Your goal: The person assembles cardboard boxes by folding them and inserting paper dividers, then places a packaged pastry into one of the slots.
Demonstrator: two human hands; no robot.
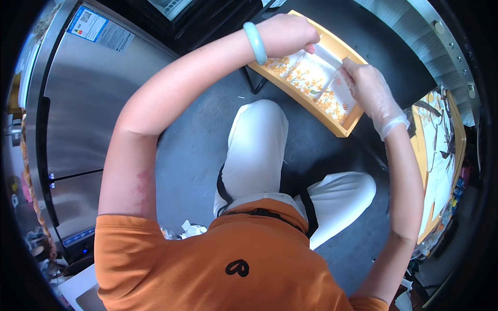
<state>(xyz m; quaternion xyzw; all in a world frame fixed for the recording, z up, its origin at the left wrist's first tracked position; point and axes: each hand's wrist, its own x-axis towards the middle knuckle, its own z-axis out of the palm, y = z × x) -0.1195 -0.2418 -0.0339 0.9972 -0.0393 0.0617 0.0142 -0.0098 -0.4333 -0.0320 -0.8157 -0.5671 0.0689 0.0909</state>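
Observation:
A long, shallow yellow tray (298,93) lies on the black table in front of me, set at a slant. Its inside is lined with white paper printed with orange flowers (306,83), and thin see-through dividers cross it. My left hand (290,36), bare with a pale green bangle (254,43) on the wrist, reaches over the far left end. Its fingers are curled together inside the tray, and what they pinch is hidden. In a clear plastic glove, my right hand (371,90) pinches the upper end of a clear divider (328,87) near the far wall.
The black tabletop (399,62) extends beyond the tray. Right of me stands another yellow-framed tray (436,155) with white lining and dark scraps. A steel refrigerator (78,124) is close on my left. My knees in white trousers (259,150) are below the table edge.

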